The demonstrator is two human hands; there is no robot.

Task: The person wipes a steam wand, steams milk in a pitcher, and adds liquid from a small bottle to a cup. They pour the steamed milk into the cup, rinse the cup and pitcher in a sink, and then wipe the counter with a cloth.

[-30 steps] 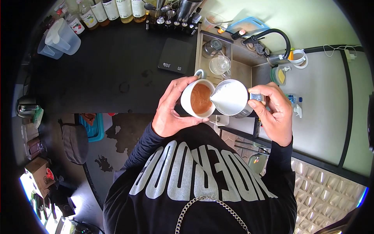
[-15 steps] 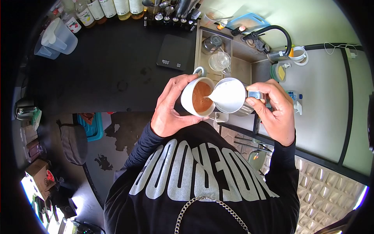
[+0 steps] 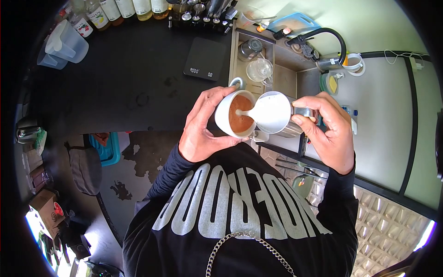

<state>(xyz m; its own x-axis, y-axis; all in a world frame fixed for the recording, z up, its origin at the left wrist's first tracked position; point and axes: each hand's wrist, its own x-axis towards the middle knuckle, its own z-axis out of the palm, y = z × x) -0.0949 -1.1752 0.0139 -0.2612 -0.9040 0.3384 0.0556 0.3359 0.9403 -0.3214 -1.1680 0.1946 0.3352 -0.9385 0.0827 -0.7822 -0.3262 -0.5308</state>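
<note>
My left hand (image 3: 201, 127) is wrapped round a white cup (image 3: 223, 117), its handle pointing up between my hand and the sink. Brown coffee (image 3: 241, 121) fills much of the tilted cup. In my right hand (image 3: 328, 131) is the handle of a metal pitcher (image 3: 290, 129), tipped toward the cup. White milk (image 3: 272, 112) runs from its spout in a thin stream into the coffee, where a small pale spot shows. The spout is at the cup's rim.
Beyond my hands are a black scale (image 3: 203, 59) on the dark counter (image 3: 124, 83) and a sink (image 3: 287, 76) with a glass jug (image 3: 259, 70) beside it. Bottles (image 3: 98, 16) and plastic pitchers (image 3: 69, 44) stand at the upper left. A black faucet (image 3: 339, 39) arches at the right.
The milk stream has become wider and reaches further left into the coffee, leaving a pale spot. My right wrist has shifted slightly right; my left hand still holds the cup.
</note>
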